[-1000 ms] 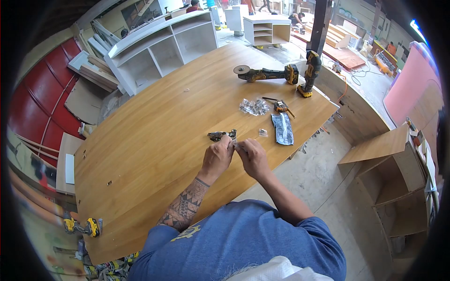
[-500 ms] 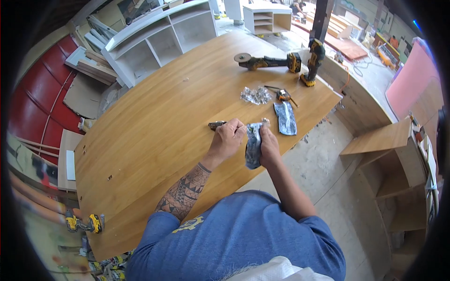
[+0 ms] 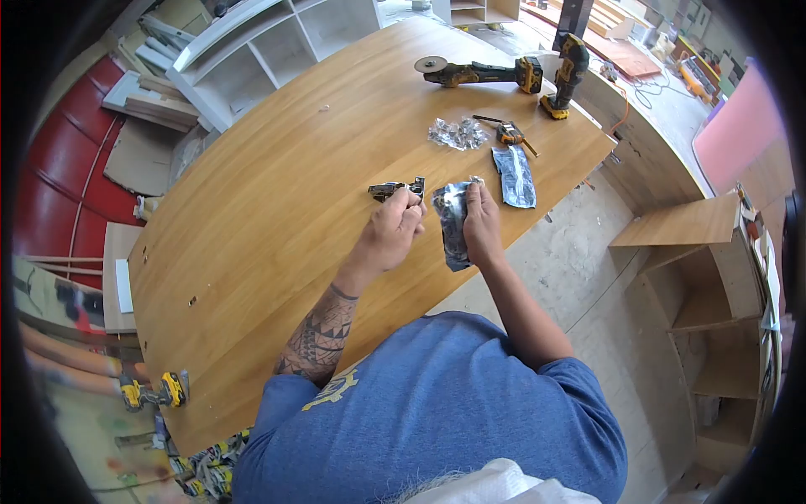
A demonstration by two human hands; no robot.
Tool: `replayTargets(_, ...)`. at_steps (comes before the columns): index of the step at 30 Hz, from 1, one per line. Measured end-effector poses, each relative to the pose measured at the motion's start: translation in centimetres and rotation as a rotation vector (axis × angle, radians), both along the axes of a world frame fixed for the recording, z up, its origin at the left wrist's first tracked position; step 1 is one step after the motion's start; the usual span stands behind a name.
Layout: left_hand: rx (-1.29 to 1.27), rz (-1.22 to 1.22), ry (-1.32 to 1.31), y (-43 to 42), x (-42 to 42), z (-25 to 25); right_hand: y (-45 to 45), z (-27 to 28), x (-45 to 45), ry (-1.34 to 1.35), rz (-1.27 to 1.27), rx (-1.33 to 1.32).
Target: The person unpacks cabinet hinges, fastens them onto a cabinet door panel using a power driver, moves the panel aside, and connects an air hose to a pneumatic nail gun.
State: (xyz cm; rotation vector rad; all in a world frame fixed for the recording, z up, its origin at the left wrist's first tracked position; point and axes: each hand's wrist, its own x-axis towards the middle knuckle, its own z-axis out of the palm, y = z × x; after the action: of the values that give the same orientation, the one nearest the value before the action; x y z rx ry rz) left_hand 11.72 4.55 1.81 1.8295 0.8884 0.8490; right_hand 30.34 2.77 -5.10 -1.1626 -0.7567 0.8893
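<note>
My left hand (image 3: 391, 233) is closed, its fingertips on a dark metal cabinet hinge (image 3: 389, 191) held just above the wooden panel. Close beside it, my right hand (image 3: 482, 225) grips a crinkled, shiny plastic packet (image 3: 452, 225); its contents cannot be made out. A second, similar packet (image 3: 514, 177) lies flat on the panel to the right. Beyond the hands sits a clear bag of small metal hardware (image 3: 457, 133), next to a black and yellow tape measure (image 3: 509, 133).
The large wooden panel (image 3: 277, 202) fills the workspace. An angle grinder (image 3: 480, 74) and an upright cordless tool (image 3: 567, 77) stand at its far end. At the left edge, another person's arms (image 3: 71, 361) are near a yellow drill (image 3: 153, 391). White shelving (image 3: 252, 60) stands behind.
My left hand has drawn away from the packet in my right hand, and the hinge shows more fully. The view has shifted, so the tabletop items appear higher.
</note>
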Motion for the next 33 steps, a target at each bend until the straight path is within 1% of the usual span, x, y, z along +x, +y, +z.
replayTargets(2,-0.078,0.069,0.049,-0.5,0.8,-0.3,-0.6,0.4,-0.7,-0.052,0.035,0.023)
replayTargets(3,-0.074,0.075,0.048,-0.5,1.0,-0.8,-0.9,0.6,-1.0,-0.095,0.055,0.044)
replayTargets(5,0.056,0.128,0.051,-0.3,1.3,-2.0,-1.1,0.5,-1.4,-0.076,0.049,0.071)
replayTargets(6,0.057,0.123,0.053,-0.3,1.2,-2.0,-1.3,0.6,-1.5,-0.104,0.062,0.078)
replayTargets(8,-0.029,0.118,0.076,-0.4,1.0,-2.0,-1.7,0.7,-1.6,-0.132,0.069,0.081)
replayTargets(12,-0.010,0.054,0.070,-0.8,1.3,-2.1,-1.8,0.8,-1.7,-0.120,0.025,0.100)
replayTargets(14,0.044,0.104,0.207,-1.1,1.4,-1.4,-1.7,0.4,-1.6,-0.115,0.012,0.105)
replayTargets(15,0.047,0.101,0.207,-1.0,1.4,-1.7,-1.6,0.2,-1.5,-0.171,0.022,0.074)
replayTargets(16,0.104,0.105,0.208,-0.8,1.5,-2.2,-1.6,0.0,-1.4,-0.227,0.032,0.043)
replayTargets(17,0.161,0.110,0.207,-0.8,1.5,-2.6,-1.7,-0.1,-1.2,-0.227,0.027,0.045)
replayTargets(20,0.166,0.099,0.211,-1.3,1.6,-2.2,-2.1,0.7,-1.0,-0.273,-0.017,-0.009)
replayTargets(22,0.210,0.078,0.202,-1.5,1.9,-2.1,-1.9,0.5,-1.1,-0.295,-0.092,-0.065)
replayTargets(25,0.277,0.036,0.169,-2.2,2.4,-2.0,-1.5,-0.1,-1.5,-0.264,-0.155,-0.031)
replayTargets(27,0.309,0.013,0.144,-2.3,2.5,-1.8,-1.4,-0.1,-1.4,-0.227,-0.133,-0.046)
replayTargets(29,0.283,-0.045,0.125,-2.1,2.0,-1.6,-1.3,0.1,-1.7,-0.124,-0.079,-0.046)
replayTargets(33,0.268,-0.090,0.170,-1.8,1.2,-1.4,-1.2,0.3,-2.5,-0.160,-0.069,-0.061)
